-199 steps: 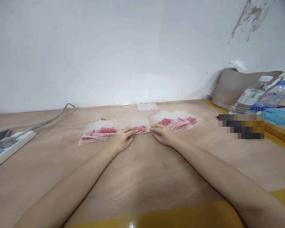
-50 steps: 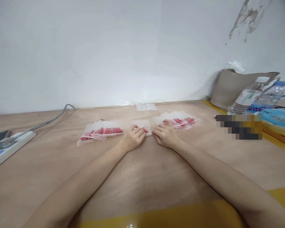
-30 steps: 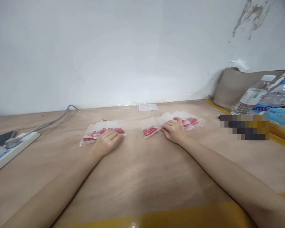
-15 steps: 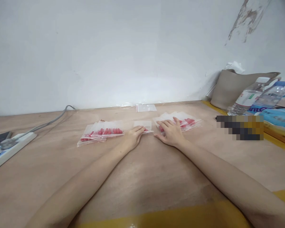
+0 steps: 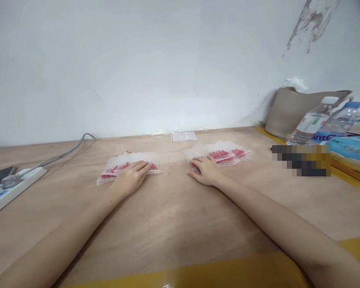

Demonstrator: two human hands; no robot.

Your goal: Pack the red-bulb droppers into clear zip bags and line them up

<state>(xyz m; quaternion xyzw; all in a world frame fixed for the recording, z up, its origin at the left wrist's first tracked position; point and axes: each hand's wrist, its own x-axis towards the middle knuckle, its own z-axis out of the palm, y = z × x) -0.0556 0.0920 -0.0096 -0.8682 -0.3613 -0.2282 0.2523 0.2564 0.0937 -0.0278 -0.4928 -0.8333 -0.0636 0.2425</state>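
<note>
On the left lies a pile of small clear zip bags (image 5: 109,166) with red pieces inside. My left hand (image 5: 132,176) rests flat on the right part of this pile, its fingers stretched over a bag and hiding some of the red pieces. A second, fanned pile of like bags (image 5: 228,154) is on the right. There my right hand (image 5: 204,170) lies on the leftmost bag of the fan, fingers extended and thumb apart. A flat zip bag (image 5: 184,136) with no red pieces visible lies near the wall.
A white power strip (image 5: 21,188) with a grey cable (image 5: 67,153) is at the left. On the right are a grey-brown bin (image 5: 283,114), plastic bottles (image 5: 310,126), a blue packet (image 5: 349,148) and a blurred-out object (image 5: 306,160). Yellow tape (image 5: 198,276) runs along the front edge.
My left hand has moved left along with the bag that lay between the piles, onto the left pile. My right hand has shifted slightly left, and the fan's leftmost bag has spread that way.
</note>
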